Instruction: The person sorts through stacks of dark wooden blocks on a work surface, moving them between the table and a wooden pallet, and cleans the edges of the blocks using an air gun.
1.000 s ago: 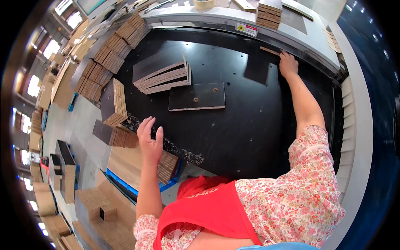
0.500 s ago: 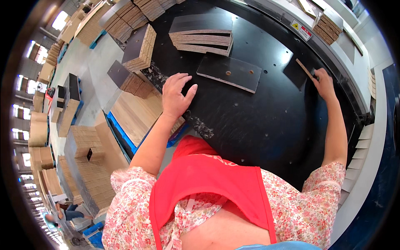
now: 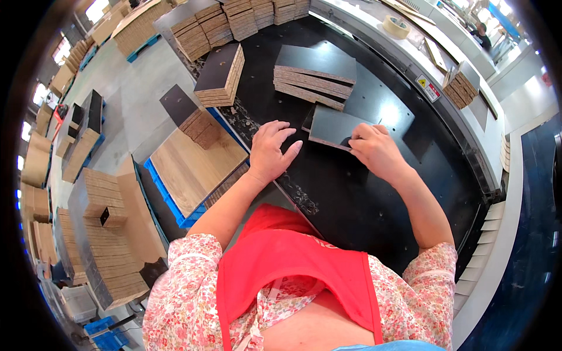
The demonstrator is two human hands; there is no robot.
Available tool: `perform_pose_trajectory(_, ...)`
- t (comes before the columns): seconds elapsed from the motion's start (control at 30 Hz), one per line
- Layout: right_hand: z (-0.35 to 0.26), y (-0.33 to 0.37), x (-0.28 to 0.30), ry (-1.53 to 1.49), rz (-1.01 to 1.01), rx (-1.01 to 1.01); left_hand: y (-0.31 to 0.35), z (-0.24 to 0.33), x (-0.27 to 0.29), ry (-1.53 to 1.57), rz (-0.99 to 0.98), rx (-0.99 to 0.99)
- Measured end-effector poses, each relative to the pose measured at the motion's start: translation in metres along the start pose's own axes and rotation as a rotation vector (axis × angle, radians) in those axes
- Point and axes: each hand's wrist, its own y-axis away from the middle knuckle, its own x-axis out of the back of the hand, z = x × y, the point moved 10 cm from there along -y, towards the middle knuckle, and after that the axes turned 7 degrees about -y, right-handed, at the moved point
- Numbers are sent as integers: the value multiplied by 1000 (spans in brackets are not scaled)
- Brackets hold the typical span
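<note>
My right hand [image 3: 377, 149] grips the right end of a dark-faced board [image 3: 335, 124], fingers curled over its near edge. This board covers most of another dark board [image 3: 307, 121], whose left end peeks out underneath; whether the two touch all along cannot be seen. My left hand [image 3: 271, 151] is just left of them, over the edge of the black table [image 3: 351, 199], empty with thumb and fingers apart. Right behind the boards is a short, slightly fanned stack of dark boards [image 3: 316, 64]. A second dark stack [image 3: 219, 73] stands to its left.
More board stacks [image 3: 231, 20] line the table's far left. Beside the table, a small dark stack [image 3: 200, 121] sits on wood-grain panels [image 3: 196, 167] on a blue pallet. A machine rail [image 3: 421, 76] with tape [image 3: 396, 27] and small boards [image 3: 461, 85] bounds the right.
My right hand has come left, bringing the board from the table's right side onto the one lying near the stack. My left hand stays open; the whole view has shifted slightly.
</note>
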Motion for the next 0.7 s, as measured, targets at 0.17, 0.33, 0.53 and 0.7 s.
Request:
perform_pose_trajectory(0.17,-11,-55,12,45,41,-44,-8,-15,4,10,47,45)
perform_pose_trajectory(0.33,6,-133,26,183,203,-75,-7,-11,0,-64,-17,56)
perform_pose_trajectory(0.53,88,-194,-18,270,43,-260,-8,-11,1,-19,-7,57)
perform_pose_trajectory(0.7,75,-186,9,114,57,-307,-5,-17,0,-18,-2,88)
